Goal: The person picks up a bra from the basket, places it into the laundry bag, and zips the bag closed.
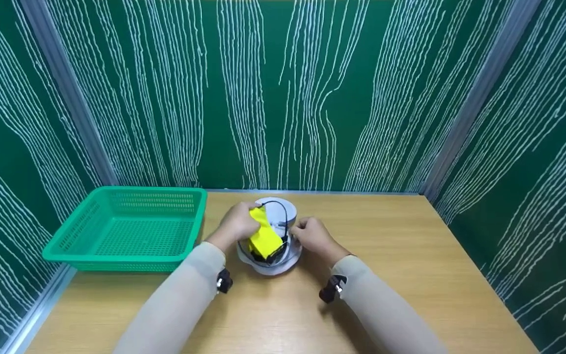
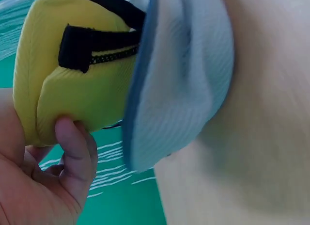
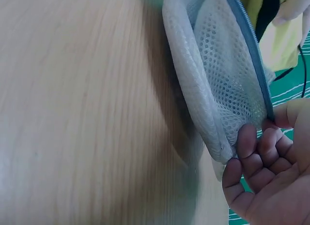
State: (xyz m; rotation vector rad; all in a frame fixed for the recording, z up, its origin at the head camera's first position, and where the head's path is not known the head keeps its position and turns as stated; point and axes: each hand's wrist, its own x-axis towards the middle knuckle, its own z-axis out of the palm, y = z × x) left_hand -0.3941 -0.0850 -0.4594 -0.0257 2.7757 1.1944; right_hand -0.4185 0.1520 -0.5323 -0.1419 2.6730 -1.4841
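Observation:
My left hand grips a yellow padded fabric piece with black straps. In the left wrist view, one end of this yellow piece reaches into the mouth of a white mesh bag, where it is hidden. At the bag's other side, my right hand pinches the rim; the right wrist view shows its fingers at the corner of the mesh, beside a blue-grey zipper. A thin black cord arcs above the bag. The bag stands low over the wooden table.
A green perforated plastic basket stands to the left on the wooden table. Green panels with wavy white lines enclose the table at the back and both sides, joined by grey metal posts.

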